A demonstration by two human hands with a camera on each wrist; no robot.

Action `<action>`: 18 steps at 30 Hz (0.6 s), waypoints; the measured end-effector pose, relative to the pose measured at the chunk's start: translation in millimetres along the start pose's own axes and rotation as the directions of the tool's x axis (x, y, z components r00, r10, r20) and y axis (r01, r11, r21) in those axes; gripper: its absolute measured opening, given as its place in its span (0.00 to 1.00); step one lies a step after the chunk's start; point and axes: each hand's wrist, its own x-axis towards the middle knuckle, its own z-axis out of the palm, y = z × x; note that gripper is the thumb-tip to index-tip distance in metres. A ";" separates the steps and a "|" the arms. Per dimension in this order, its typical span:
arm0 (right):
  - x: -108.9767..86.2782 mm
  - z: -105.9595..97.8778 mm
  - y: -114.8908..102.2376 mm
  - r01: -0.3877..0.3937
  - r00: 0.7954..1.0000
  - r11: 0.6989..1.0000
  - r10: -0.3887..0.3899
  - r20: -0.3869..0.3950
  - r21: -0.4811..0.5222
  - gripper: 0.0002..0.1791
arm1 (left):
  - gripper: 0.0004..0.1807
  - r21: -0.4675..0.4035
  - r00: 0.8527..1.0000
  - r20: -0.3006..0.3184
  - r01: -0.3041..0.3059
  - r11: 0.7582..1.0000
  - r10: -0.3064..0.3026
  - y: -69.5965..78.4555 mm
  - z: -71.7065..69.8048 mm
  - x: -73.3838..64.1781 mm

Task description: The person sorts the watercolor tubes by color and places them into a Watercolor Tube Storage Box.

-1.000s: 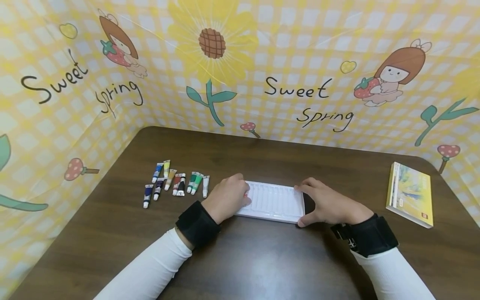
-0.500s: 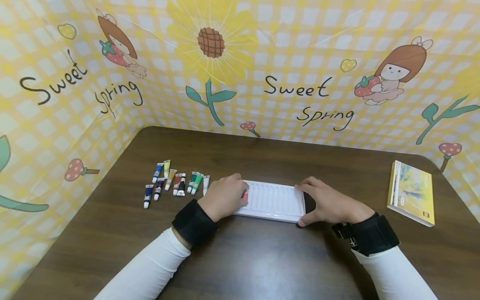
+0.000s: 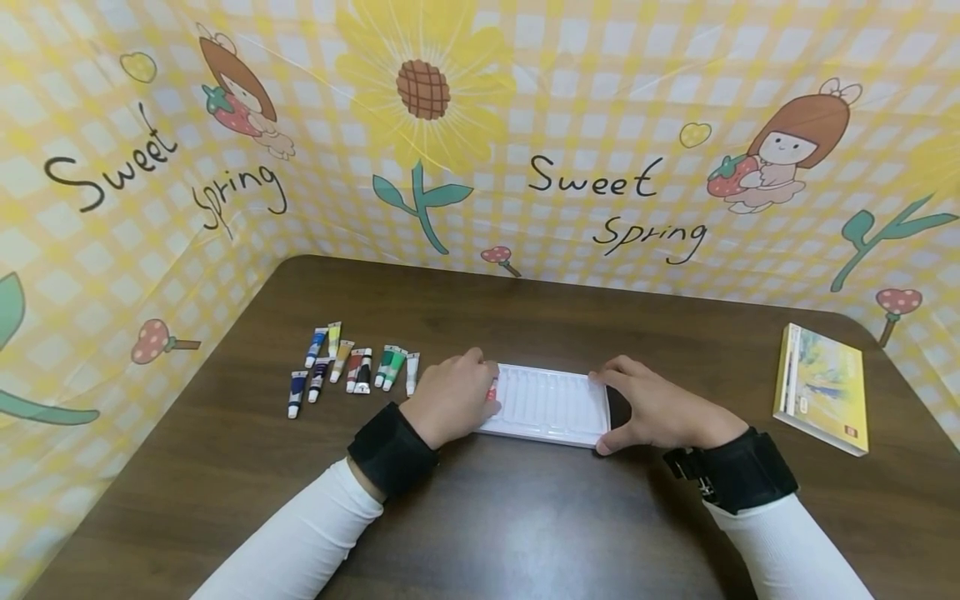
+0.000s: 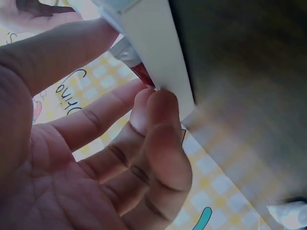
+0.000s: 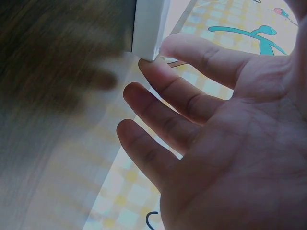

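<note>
A white plastic paint-tube tray with a row of long slots lies on the table between my hands. At its left end my left hand holds a red paint tube, mostly covered by the fingers. In the left wrist view, this tube lies between thumb and fingertips, against the tray's end. My right hand grips the tray's right end, thumb at the near corner and index finger at the far one. Its remaining fingers are spread below the tray's corner in the right wrist view.
Left of the tray lie several small paint tubes, among them a white one, a green one and a dark blue one. A yellow box lies at the right of the brown table. Patterned cloth surrounds the back.
My left hand shifts slightly left, then back right, at the tray's left end. A bit more red shows beside its fingers than a second ago. The right hand keeps its place.
</note>
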 end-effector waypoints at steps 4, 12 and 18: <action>0.0 -0.3 -0.1 0.001 1.000 1.000 -0.001 0.001 0.003 0.53 | 0.22 0.001 1.000 -0.019 0.008 1.000 -0.008 0.0 0.1 0.2; 0.3 0.4 0.6 0.009 1.000 1.000 -0.009 0.000 0.004 0.53 | 0.21 -0.014 1.000 -0.017 0.019 1.000 -0.019 0.6 -0.7 -0.4; -0.4 0.3 0.7 0.007 1.000 1.000 -0.007 0.001 0.008 0.53 | 0.25 -0.005 1.000 -0.002 0.014 1.000 -0.014 1.9 -2.0 -0.9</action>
